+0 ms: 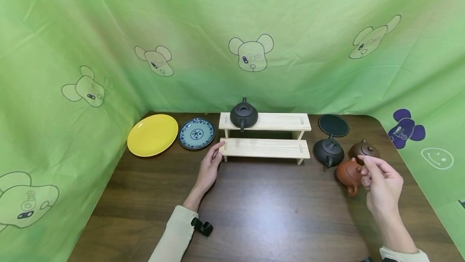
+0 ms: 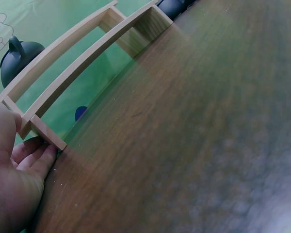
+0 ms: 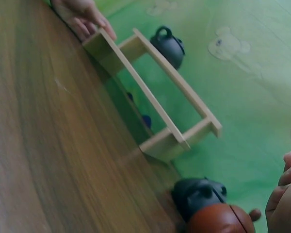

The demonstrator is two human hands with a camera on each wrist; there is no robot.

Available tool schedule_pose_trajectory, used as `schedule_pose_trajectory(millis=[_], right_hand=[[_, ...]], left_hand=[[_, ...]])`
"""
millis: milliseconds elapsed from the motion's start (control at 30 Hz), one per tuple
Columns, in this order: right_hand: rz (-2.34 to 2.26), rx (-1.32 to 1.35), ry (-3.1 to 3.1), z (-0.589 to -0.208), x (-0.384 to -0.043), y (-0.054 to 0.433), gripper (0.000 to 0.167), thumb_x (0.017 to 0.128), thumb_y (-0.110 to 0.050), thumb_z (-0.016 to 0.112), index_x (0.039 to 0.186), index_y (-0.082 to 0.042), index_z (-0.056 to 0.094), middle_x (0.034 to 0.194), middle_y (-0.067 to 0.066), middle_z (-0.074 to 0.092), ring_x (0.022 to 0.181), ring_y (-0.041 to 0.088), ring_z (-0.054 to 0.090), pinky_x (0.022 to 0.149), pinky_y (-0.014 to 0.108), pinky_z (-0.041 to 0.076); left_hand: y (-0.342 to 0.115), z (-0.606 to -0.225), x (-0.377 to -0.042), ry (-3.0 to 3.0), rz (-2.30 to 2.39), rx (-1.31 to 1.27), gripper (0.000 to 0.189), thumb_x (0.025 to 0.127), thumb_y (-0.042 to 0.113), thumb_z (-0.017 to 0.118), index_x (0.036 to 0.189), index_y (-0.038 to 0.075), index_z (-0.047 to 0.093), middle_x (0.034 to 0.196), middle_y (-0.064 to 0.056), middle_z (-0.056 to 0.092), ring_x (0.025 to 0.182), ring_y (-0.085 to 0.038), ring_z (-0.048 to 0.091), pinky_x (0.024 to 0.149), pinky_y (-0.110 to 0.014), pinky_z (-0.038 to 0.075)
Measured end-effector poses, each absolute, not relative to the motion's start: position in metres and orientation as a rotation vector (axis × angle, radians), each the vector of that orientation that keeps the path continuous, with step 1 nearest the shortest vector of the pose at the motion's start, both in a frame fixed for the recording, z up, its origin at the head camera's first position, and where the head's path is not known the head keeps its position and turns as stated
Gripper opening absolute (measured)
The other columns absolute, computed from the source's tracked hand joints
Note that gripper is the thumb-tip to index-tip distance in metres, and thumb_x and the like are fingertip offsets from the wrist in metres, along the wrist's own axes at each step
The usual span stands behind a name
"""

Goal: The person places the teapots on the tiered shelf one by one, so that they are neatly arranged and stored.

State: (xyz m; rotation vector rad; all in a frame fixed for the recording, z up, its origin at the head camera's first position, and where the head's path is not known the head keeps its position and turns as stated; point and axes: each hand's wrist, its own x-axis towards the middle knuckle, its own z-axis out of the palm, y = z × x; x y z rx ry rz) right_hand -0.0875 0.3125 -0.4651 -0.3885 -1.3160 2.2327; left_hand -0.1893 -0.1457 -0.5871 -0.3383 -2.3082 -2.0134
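Observation:
My left hand grips the left end of a two-tier pale wooden stand, thumb and fingers at the end of its lower step. In the left wrist view, the fingers curl beside the stand's leg. A black teapot sits on the upper step, at its left. My right hand hovers close over an orange-brown clay teapot, fingers loosely bent with nothing visible in them. Behind it stands a dark brown teapot, partly covered by the hand. Another black teapot stands right of the stand.
On the left of the wooden table lie a yellow plate and a blue patterned plate. A round black plate lies behind the right-hand teapots. Green printed cloth hangs around the back and sides.

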Motion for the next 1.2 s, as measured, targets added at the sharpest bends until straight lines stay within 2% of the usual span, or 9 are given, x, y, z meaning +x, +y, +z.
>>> schedule_pose_trajectory(millis=[133,267,433,633,900,1033,1067,1200], right_hand=[[2.213,-0.436,-1.254,-0.466,-0.089,0.325,0.017,0.104,0.011,0.068,0.091,0.010,0.080,0.060,0.007,0.064,0.042,0.008,0.048,0.041,0.021,0.019],[2.210,-0.489,-1.206,-0.469,-0.090,0.337,0.017,0.103,0.012,0.069,0.090,0.010,0.080,0.061,0.008,0.067,0.042,0.008,0.049,0.037,0.018,0.025],[2.198,-0.541,-1.183,-0.475,-0.090,0.349,0.017,0.102,0.013,0.070,0.087,0.010,0.080,0.065,0.010,0.071,0.042,0.009,0.049,0.037,0.017,0.029],[2.181,-0.589,-1.197,-0.482,-0.092,0.361,0.016,0.101,0.012,0.071,0.088,0.009,0.081,0.068,0.009,0.074,0.040,0.009,0.049,0.036,0.017,0.031],[2.147,-0.692,-1.226,-0.493,-0.094,0.377,0.018,0.101,0.009,0.074,0.085,0.005,0.082,0.070,0.005,0.077,0.039,0.008,0.050,0.035,0.017,0.033],[2.136,-0.732,-1.242,-0.498,-0.095,0.382,0.020,0.101,0.009,0.075,0.083,0.003,0.083,0.066,0.004,0.075,0.037,0.008,0.049,0.034,0.018,0.033],[2.131,-0.746,-1.246,-0.499,-0.095,0.383,0.021,0.101,0.009,0.075,0.083,0.002,0.083,0.065,0.004,0.074,0.036,0.008,0.049,0.034,0.018,0.033],[2.113,-0.792,-1.279,-0.504,-0.095,0.386,0.021,0.100,0.007,0.076,0.082,0.000,0.084,0.059,0.003,0.070,0.035,0.008,0.048,0.033,0.018,0.033]], left_hand=[[-0.149,-0.597,-0.194,-2.316,-2.072,-0.317,0.043,0.118,0.024,0.055,0.160,0.033,0.059,0.165,-0.002,0.058,0.153,-0.022,0.054,0.126,-0.042,0.043],[-0.150,-0.600,-0.196,-2.316,-2.090,-0.305,0.043,0.118,0.022,0.056,0.159,0.035,0.059,0.164,0.002,0.059,0.152,-0.019,0.054,0.127,-0.042,0.042],[-0.149,-0.596,-0.194,-2.318,-2.047,-0.331,0.043,0.118,0.023,0.055,0.160,0.033,0.059,0.164,-0.001,0.059,0.151,-0.023,0.055,0.125,-0.044,0.044],[-0.148,-0.591,-0.190,-2.348,-2.022,-0.305,0.043,0.118,0.024,0.055,0.159,0.036,0.060,0.161,-0.001,0.062,0.149,-0.021,0.058,0.125,-0.045,0.044],[-0.147,-0.589,-0.192,-2.334,-2.031,-0.313,0.044,0.118,0.019,0.053,0.160,0.032,0.059,0.165,0.000,0.058,0.153,-0.024,0.054,0.126,-0.048,0.042],[-0.146,-0.587,-0.190,-2.349,-2.026,-0.282,0.044,0.118,0.019,0.053,0.159,0.037,0.060,0.164,0.001,0.059,0.151,-0.018,0.055,0.125,-0.040,0.044],[-0.144,-0.580,-0.187,-2.353,-2.027,-0.266,0.045,0.118,0.018,0.053,0.159,0.034,0.059,0.163,-0.002,0.060,0.151,-0.020,0.056,0.126,-0.041,0.044],[-0.144,-0.580,-0.187,-2.358,-2.038,-0.248,0.045,0.118,0.016,0.053,0.159,0.035,0.060,0.161,-0.003,0.063,0.149,-0.017,0.058,0.125,-0.040,0.044]])
